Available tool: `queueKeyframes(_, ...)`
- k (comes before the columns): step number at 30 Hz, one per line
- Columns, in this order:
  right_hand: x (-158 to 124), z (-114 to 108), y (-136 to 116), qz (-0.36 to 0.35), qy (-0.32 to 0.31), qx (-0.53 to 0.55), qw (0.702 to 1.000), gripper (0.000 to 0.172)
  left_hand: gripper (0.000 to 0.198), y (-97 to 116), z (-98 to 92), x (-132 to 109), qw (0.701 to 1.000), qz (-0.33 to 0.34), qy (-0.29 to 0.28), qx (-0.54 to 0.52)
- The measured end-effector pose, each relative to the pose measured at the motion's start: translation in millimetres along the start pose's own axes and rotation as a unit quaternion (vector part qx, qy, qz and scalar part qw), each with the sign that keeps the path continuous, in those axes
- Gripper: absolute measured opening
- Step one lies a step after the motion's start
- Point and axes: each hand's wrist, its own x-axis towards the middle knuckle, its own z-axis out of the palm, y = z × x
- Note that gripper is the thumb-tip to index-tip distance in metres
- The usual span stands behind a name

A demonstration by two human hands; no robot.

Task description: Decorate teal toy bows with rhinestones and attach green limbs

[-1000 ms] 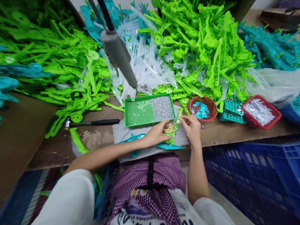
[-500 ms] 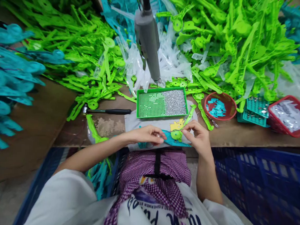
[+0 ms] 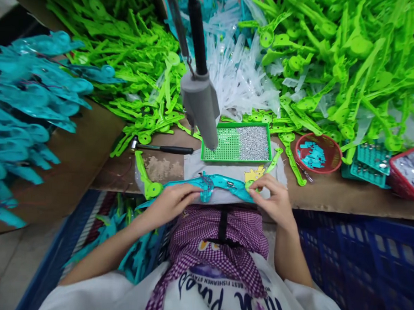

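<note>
"Head view: where is the teal plastic part (image 3: 239, 191) lying?"

"It is lying on the grey cloth (image 3: 192, 170), near the front edge of the surface (image 3: 328, 194), between the left hand (image 3: 177, 199) and the right hand (image 3: 275, 197)."

"And how is its long axis running?"

"It is running from side to side, almost along that edge. One end is pointing right, toward the right hand; the other is pointing left, partly hiding behind the left hand. A short crosspiece (image 3: 206, 189) is standing across this axis."

"Which hand is resting nearer to the crosspiece?"

"The left. The crosspiece is lying just right of its fingers, which are seemingly touching it. The right hand is resting by the right end, at a light-green disc (image 3: 248, 185)."

"What are the fingers doing?"

"The left thumb and forefinger are standing close together, but I cannot tell whether they are pinching. The right fingertips are bending together over the disc; they are covering the contact, so I cannot tell their grip."
</note>
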Motion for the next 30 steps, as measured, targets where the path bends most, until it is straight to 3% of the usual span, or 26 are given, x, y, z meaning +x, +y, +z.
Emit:
queueKeyframes(4, 7, -16, 24, 0.007, 0.247, -0.055, 0.967, 0.015, 0.027, 15, -27.2, 52, 0.981, 0.119, 0.107, 0.107)
queueKeyframes(7, 15, -31, 57, 0.049, 0.344, -0.117, 0.930, 0.024, 0.037, 42, -12.5, 87, 0.959, 0.180, 0.117, 0.183)
queueKeyframes(9, 18, -39, 78, 0.073, 0.339, -0.156, 0.925, 0.026, 0.045, 61, 13.5, 97, 0.941, 0.265, 0.070, 0.200)
queueKeyframes(11, 19, -43, 94, 0.079, 0.306, -0.189, 0.930, 0.026, 0.040, 73, 46.3, 102, 0.921, 0.333, -0.004, 0.201)
queueKeyframes(14, 19, -42, 109, 0.076, 0.260, -0.216, 0.938, 0.025, 0.045, 74, 91.4, 109, 0.931, 0.287, -0.061, 0.216)
queueKeyframes(16, 19, -41, 114, 0.078, 0.239, -0.220, 0.943, 0.024, 0.049, 66, 109.7, 115, 0.936, 0.273, -0.077, 0.208)
queueKeyframes(21, 13, -44, 119, 0.085, 0.184, -0.242, 0.949, 0.021, 0.040, 44, 117.9, 114, 0.938, 0.302, -0.093, 0.140)
queueKeyframes(30, 8, -51, 119, 0.069, 0.144, -0.256, 0.953, 0.020, 0.037, 43, 113.5, 110, 0.941, 0.303, -0.101, 0.111)
